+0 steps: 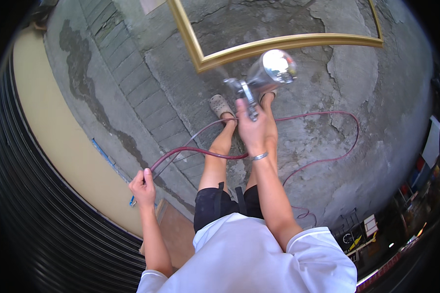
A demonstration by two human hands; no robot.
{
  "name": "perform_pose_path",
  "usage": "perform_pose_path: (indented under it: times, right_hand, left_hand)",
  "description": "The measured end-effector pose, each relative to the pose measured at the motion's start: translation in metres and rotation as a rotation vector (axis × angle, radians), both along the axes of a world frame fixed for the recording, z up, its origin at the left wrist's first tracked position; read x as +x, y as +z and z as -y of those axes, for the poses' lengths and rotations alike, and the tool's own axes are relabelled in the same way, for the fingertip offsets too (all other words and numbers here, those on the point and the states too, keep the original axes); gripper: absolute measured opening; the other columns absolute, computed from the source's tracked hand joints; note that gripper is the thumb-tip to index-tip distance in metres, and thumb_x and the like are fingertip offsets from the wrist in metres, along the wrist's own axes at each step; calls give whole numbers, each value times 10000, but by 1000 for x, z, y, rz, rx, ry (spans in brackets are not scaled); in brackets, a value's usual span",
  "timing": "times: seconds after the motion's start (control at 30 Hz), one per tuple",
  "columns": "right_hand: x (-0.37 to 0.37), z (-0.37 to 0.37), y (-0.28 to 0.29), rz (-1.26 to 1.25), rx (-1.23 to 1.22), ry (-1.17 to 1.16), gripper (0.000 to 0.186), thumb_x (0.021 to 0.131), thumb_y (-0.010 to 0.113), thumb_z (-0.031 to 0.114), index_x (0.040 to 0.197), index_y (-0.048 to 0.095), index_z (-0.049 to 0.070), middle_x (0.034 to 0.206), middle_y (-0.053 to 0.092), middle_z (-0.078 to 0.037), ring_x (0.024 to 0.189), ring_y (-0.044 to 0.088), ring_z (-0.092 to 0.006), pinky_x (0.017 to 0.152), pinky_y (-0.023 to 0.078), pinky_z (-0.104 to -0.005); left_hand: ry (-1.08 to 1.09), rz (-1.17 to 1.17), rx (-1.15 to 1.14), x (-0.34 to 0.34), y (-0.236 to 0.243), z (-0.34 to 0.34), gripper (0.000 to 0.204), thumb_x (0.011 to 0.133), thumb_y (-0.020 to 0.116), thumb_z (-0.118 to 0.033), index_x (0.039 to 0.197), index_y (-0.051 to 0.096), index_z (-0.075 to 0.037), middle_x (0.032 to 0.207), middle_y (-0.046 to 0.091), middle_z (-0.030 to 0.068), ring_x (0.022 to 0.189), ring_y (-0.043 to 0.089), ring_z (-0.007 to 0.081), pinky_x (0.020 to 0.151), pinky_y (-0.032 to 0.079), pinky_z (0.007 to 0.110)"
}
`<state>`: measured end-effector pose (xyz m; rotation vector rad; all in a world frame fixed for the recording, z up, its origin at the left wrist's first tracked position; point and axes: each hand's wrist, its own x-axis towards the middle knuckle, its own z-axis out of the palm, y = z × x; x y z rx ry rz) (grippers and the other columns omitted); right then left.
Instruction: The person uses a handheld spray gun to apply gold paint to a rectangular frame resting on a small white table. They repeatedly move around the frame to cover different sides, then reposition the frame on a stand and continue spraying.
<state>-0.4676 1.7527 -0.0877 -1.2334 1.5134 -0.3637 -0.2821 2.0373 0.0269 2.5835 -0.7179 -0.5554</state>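
Note:
My right hand (252, 128) is wrapped round the handle of a spray gun (244, 90) with a shiny metal cup (275, 68) on top. The gun is a little blurred, and a faint mist shows off its nozzle, toward the near left corner of a gold picture frame (278, 43). That frame lies beyond my feet and encloses bare concrete. Off to the left, my left hand (143, 187) is closed on a dark red air hose (195, 149). From there the hose runs across my legs toward my right hand; its join to the gun is hidden.
More hose (358, 128) loops over the cracked concrete floor (322, 88) on the right. A beige board (39, 93) and a black ribbed shutter (29, 195) stand along the left. A blue strip (107, 158) lies beside the board. Assorted items crowd the lower right.

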Motion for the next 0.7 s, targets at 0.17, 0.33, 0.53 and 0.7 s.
perform_pose_path:
  times: [0.17,0.33,0.53,0.7]
  right_hand:
    - [-80,117,-16,-55,-157,-200,382,970,699,394,914,699,16,644,637,-21,433,504,-71,409,349,-252]
    - [-152,232,-31,-87,-255,-283,373,974,695,381,955,704,9,651,635,-38,388,469,-71,362,320,-262]
    - [-237,345,-36,-166,-279,-340,368,976,697,349,958,725,-17,688,657,-34,547,579,-92,518,425,-275]
    - [-292,432,-33,-252,-237,-406,397,960,711,373,985,745,-21,670,668,-33,520,573,-86,499,429,-272]
  left_hand:
    - [-143,-85,-16,-45,0,85,407,952,665,-138,646,432,-5,548,397,142,471,382,263,476,305,393]
    - [-242,-197,-38,-102,-4,187,400,937,683,-136,631,454,-20,536,423,131,448,433,276,464,341,399]
    - [-307,-307,29,-163,-7,294,365,944,676,-144,653,500,-13,546,465,141,461,489,295,473,370,399]
    - [-339,-444,68,-207,-10,364,308,945,685,-162,704,562,-15,566,510,145,479,516,301,484,395,395]
